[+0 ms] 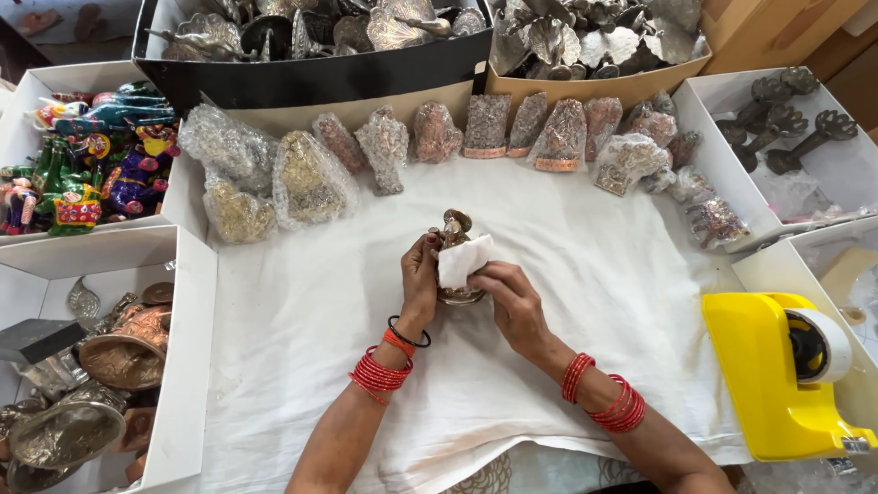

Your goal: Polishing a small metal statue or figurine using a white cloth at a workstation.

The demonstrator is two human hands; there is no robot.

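both hands meet over the white-clothed surface (pixel 585 274) — left hand (pixel 420 279) grasping a small metal figurine (pixel 455 229), right hand (pixel 512 297) pressing a white cloth (pixel 460 260) on it. beyond them lie wrapped figurines (pixel 384 146) — a yellow tape dispenser (pixel 777 375) to the right.

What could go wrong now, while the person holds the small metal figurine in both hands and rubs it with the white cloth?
1. The metal figurine is held above the table only by the left hand while the right hand presses the white cloth; it could slip and fall.
2. A fall or a wide elbow move might knock over the wrapped figurines standing behind.
3. The white table sheet is wrinkled, so a figurine set down could tip.
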